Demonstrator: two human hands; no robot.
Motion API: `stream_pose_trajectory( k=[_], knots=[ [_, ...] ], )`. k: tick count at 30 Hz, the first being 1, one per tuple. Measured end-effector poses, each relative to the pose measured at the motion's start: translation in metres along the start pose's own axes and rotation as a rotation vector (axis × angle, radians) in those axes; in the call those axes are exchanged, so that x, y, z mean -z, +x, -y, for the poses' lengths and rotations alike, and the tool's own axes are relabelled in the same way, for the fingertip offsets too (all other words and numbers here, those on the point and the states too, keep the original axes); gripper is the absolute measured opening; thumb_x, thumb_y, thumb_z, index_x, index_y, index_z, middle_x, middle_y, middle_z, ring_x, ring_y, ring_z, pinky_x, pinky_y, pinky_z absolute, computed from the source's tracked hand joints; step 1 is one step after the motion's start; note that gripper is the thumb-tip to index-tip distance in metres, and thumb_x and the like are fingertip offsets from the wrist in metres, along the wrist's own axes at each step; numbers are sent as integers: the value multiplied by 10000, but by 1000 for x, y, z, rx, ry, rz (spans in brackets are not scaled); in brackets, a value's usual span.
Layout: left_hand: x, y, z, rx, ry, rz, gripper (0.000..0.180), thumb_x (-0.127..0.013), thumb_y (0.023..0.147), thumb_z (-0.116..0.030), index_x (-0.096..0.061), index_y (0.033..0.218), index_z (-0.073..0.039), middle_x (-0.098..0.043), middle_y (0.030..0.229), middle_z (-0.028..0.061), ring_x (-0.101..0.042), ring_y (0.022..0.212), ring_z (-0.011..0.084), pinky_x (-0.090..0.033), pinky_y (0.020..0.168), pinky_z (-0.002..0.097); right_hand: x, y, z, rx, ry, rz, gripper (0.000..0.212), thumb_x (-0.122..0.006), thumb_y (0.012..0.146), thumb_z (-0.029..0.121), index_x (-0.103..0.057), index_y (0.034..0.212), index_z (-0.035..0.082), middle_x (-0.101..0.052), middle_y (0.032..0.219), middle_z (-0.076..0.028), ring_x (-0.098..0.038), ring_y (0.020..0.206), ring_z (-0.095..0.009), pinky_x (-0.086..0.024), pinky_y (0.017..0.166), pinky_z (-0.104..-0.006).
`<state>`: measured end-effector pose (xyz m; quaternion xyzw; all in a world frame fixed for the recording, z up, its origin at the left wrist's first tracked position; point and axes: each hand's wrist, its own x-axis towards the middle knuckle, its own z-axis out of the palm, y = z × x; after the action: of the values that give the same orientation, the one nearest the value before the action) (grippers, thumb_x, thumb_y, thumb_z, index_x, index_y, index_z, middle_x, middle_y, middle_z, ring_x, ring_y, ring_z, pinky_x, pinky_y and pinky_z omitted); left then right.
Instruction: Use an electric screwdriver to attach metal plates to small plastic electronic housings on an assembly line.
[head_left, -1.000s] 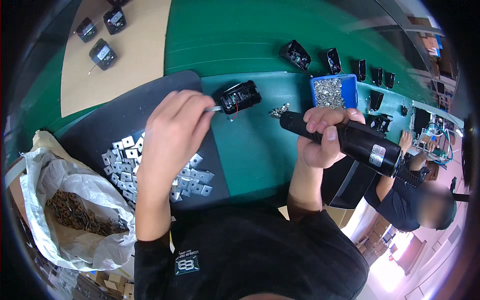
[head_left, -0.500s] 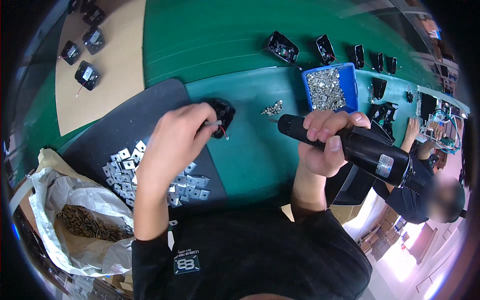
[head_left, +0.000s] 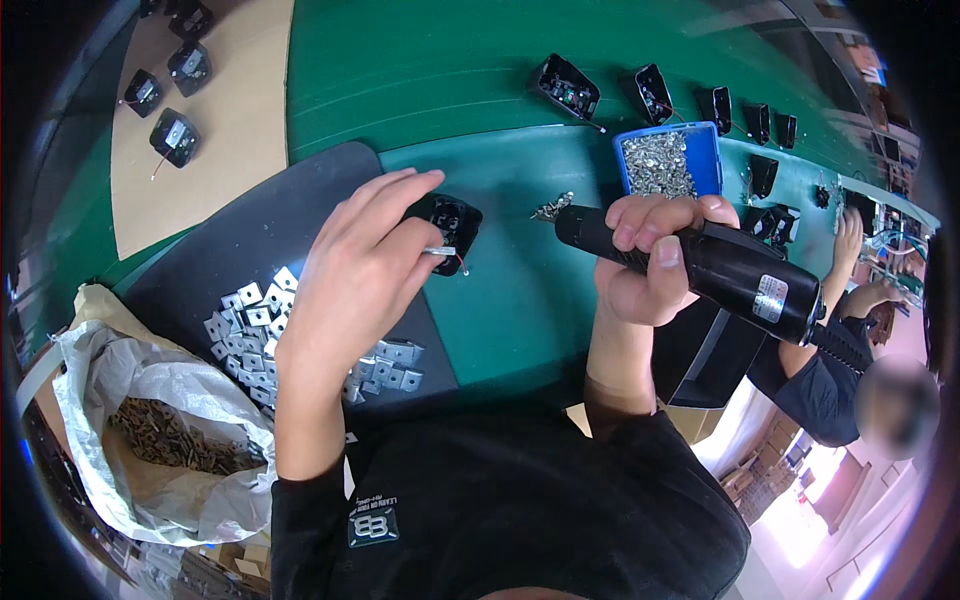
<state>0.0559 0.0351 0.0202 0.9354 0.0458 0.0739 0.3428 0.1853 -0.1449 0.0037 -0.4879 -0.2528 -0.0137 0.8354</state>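
My left hand [head_left: 350,270] pinches a small silver metal plate [head_left: 440,251] between thumb and fingers, its other fingers stretched out over the rim of a black plastic housing [head_left: 462,222]. That housing lies on the green mat, with a thin red wire and a small white connector hanging from its near edge. My right hand [head_left: 648,262] is wrapped round a black electric screwdriver [head_left: 735,272], held level and pointing left. Its tip reaches the near side of a small pile of screws [head_left: 553,206]; whether it touches one I cannot tell.
A blue bin [head_left: 708,165] of small metal parts stands behind the screwdriver. Silver clips [head_left: 245,320] lie on the dark mat [head_left: 290,200] at left, above a white sack [head_left: 110,480] of brownish parts. Black housings line the far edge and cardboard [head_left: 240,100]. A co-worker [head_left: 830,370] works at right.
The screwdriver's tip has come closer to the screw pile. My left hand's upper fingers have straightened and lifted, showing more of the housing. The co-worker's hands have shifted.
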Motion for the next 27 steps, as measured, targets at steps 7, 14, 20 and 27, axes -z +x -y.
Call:
stream_pose_trajectory(
  k=[7, 14, 20, 27],
  knots=[
    [-9, 4, 11, -20, 108, 63, 144, -681, 699, -101, -576, 792, -67, -616, 1067, 90, -556, 1065, 253, -314, 1010, 473, -7, -6, 1, -3, -18, -11, 451, -611, 732, 47, -384, 1122, 58, -491, 612, -56, -502, 514, -173, -464, 535, -334],
    [-20, 3, 5, 113, 24, 41, 241, -687, 706, -108, -604, 931, -89, -606, 909, 56, -575, 926, 232, -293, 990, 450, -3, -9, 9, -70, 31, 12, 452, -619, 743, 77, -368, 1120, 79, -482, 629, -41, -481, 524, -157, -440, 543, -327],
    [-24, -5, 1, 221, -42, -12, 203, -685, 686, -103, -635, 880, -74, -588, 868, 57, -552, 888, 249, -332, 893, 390, -5, -8, 15, -104, 76, 34, 447, -615, 755, 108, -370, 1129, 100, -477, 643, -29, -479, 541, -155, -433, 550, -326],
    [-28, -17, -8, 235, -85, -147, 352, -699, 656, -111, -630, 999, -80, -573, 1027, 72, -517, 993, 273, -315, 912, 383, -18, -5, 31, -149, 158, 52, 439, -607, 774, 143, -370, 1143, 121, -469, 660, -14, -472, 538, -146, -424, 548, -321]
  ],
)
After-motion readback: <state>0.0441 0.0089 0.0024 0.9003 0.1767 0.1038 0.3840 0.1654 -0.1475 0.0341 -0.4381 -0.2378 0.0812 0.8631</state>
